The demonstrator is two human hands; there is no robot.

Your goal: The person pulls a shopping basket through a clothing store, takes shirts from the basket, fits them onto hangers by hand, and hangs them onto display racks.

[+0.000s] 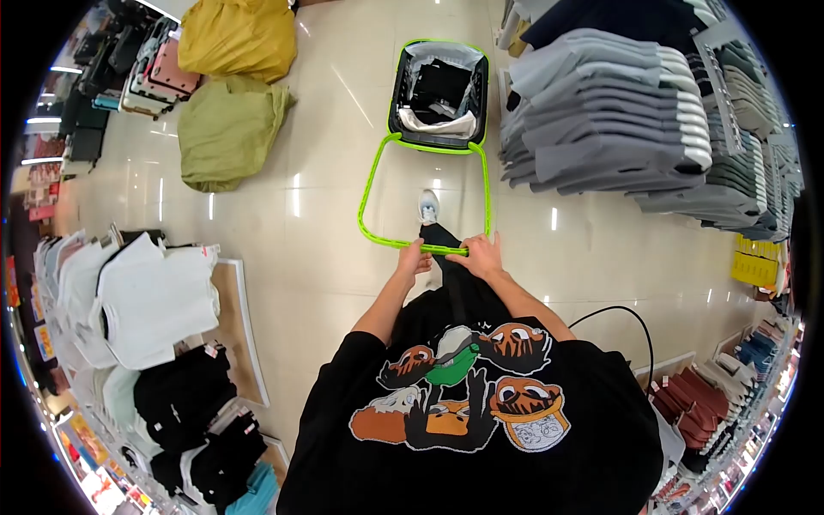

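Observation:
A black shopping basket (481, 86) with a bright green rim stands on the floor ahead of me. Its long green handle (367, 190) is pulled out toward my body. My left hand (414, 260) is closed around the near bar of this handle, left of its middle. Toward the bar's right end, my right hand (482, 257) grips it too. Inside the basket lie black folded cloth (438, 84) and white cloth or lining (442, 126). One white shoe (428, 206) shows within the handle loop.
Grey shirts (609, 120) hang on a rack at the right. White shirts (154, 296) and black garments (184, 395) hang at the left. Yellow (236, 39) and olive (227, 133) covered bundles stand at the upper left, beside suitcases (172, 69). Glossy tiled floor (335, 103) runs between.

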